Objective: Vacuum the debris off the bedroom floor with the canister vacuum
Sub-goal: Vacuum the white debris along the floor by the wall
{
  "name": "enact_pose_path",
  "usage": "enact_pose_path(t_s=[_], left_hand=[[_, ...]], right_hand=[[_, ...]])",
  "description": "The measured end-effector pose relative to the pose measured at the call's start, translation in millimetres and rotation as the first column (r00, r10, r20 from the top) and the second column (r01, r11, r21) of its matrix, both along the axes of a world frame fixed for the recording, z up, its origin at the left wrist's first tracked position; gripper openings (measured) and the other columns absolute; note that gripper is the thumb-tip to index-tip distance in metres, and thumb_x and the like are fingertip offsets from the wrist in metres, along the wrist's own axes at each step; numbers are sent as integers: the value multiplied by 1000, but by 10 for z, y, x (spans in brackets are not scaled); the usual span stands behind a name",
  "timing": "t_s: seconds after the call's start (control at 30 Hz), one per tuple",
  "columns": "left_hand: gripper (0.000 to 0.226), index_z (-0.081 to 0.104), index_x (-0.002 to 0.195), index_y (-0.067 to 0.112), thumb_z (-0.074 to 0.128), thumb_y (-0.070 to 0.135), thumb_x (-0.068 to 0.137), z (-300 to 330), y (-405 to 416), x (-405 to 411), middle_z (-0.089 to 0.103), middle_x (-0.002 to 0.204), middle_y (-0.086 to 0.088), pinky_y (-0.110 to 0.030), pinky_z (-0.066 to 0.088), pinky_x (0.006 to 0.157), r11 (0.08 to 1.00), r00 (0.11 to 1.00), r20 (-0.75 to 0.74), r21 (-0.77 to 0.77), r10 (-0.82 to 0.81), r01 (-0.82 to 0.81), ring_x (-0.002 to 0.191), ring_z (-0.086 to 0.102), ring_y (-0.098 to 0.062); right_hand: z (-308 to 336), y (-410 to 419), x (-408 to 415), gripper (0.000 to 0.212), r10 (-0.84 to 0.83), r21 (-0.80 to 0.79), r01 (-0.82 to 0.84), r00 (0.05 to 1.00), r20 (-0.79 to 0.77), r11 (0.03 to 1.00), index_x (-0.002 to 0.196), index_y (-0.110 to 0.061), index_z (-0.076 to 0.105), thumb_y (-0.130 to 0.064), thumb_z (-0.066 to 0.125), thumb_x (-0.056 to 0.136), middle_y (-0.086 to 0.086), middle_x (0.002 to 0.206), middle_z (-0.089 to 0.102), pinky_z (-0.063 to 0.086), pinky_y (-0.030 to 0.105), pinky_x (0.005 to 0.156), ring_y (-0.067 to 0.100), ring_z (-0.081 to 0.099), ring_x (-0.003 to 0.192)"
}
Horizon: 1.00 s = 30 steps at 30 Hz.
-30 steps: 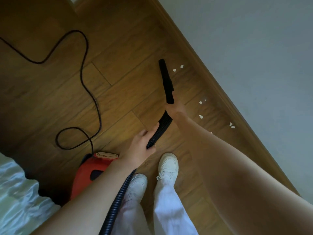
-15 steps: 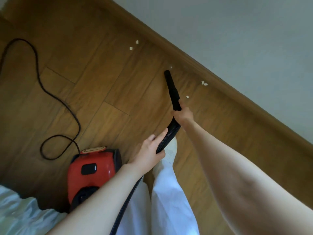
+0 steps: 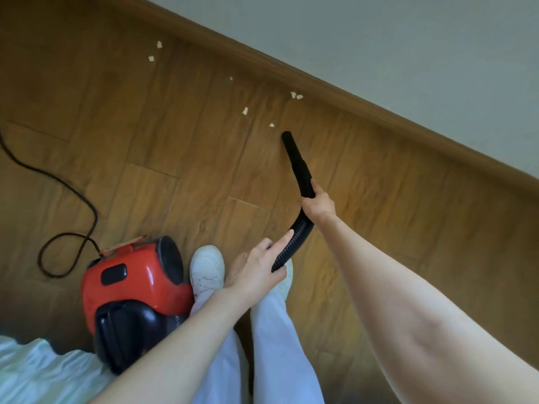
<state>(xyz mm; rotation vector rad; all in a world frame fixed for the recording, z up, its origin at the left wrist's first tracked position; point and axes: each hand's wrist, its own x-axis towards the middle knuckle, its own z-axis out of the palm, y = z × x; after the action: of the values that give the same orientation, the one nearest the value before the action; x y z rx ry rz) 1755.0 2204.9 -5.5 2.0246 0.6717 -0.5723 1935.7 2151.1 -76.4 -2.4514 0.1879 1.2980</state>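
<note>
Black nozzle (image 3: 296, 163) in my right hand (image 3: 318, 206) aims up-left; nearest scrap (image 3: 271, 125) just beyond tip. Left hand (image 3: 256, 271) grips hose (image 3: 293, 242).

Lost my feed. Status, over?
Right hand grips nozzle; left hand holds hose. Debris just ahead of the tip. Path clear.

I am looking down at a brown wood-plank floor (image 3: 163, 158) that is catching soft light. A wooden skirting board (image 3: 329, 83) is running diagonally along a pale grey wall (image 3: 408, 39). Pale bedding (image 3: 38, 371) is showing at the lower left.
</note>
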Motion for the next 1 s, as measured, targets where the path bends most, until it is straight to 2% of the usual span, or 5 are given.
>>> enact_pose_path(t_s=[0.23, 0.37, 0.6, 0.8, 1.0], left_hand=[[70, 11, 145, 49, 50, 32, 89, -3, -75, 158, 46, 101, 10, -29, 45, 66, 997, 1000, 18, 71, -19, 18, 76, 55, -17], [74, 6, 143, 53, 52, 33, 89, -94, 130, 40, 45, 98, 10, -35, 49, 65, 999, 1000, -10, 42, 28, -27, 75, 55, -18], [73, 14, 143, 50, 57, 31, 88, -114, 700, -347, 44, 89, 11, -24, 42, 58, 988, 991, 18, 73, 134, -135, 76, 51, -12], [74, 16, 143, 51, 59, 28, 87, -102, 1255, -647, 47, 88, 7, -40, 50, 65, 959, 959, -6, 22, 283, -283, 70, 54, -17], [76, 21, 144, 46, 62, 20, 86, -244, 1883, -659, 46, 86, -1, -38, 50, 64, 897, 897, 31, -48, 440, -439, 66, 51, -21]], right_hand=[[48, -27, 197, 65, 12, 76, -11, 1000, -21, 997, 150, -37, 23, -20, 49, 93, 5, 128, 55, 55, 41, 87, 24, 62, 97], [19, 256, 83, 65, 64, 112, -59, 997, -41, 992, 151, -37, 22, -19, 48, 94, 6, 132, 54, 54, 34, 83, 23, 60, 98], [16, 992, -283, 69, 178, 142, -168, 982, -60, 975, 152, -37, 19, -19, 48, 92, 6, 130, 56, 51, 30, 73, 22, 60, 95], [-2, 1802, -612, 70, 255, 136, -247, 966, -42, 959, 152, -36, 18, -15, 47, 92, 8, 132, 56, 55, 33, 76, 25, 63, 100], [-129, 2637, -640, 70, 375, 136, -373, 927, 11, 918, 152, -37, 16, -13, 45, 94, 7, 133, 56, 43, 23, 54, 19, 59, 81]])
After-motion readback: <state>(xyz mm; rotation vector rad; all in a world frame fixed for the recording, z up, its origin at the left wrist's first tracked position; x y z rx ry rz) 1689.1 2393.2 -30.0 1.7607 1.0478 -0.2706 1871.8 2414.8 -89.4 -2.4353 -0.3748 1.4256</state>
